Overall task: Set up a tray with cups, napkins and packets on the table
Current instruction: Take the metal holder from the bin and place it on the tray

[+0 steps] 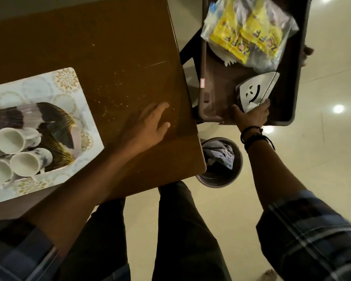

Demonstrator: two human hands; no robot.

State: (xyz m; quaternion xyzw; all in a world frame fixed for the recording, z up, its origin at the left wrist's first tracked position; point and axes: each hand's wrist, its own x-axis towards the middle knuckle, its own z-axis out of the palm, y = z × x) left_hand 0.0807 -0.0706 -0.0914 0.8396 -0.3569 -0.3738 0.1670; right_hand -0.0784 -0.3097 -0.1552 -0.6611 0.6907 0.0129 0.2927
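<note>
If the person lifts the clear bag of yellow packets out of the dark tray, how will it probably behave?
The bag of yellow packets looks like thin, crinkled plastic, so it will probably sag and change shape when lifted. The loose packets inside may slide to the lowest side. It seems light for its size, resting against the wall of the dark tray.

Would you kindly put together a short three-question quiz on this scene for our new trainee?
1. True or false: the white ceramic cups lie on their sides on the floral patterned tray.
2. What does the right hand touch? A) clear bag of yellow packets B) shiny metal smiley-face holder C) round waste bin
3. Fill in: the left hand rests flat on the brown wooden ____.

Key: 1 true; 2 B; 3 table.
</note>
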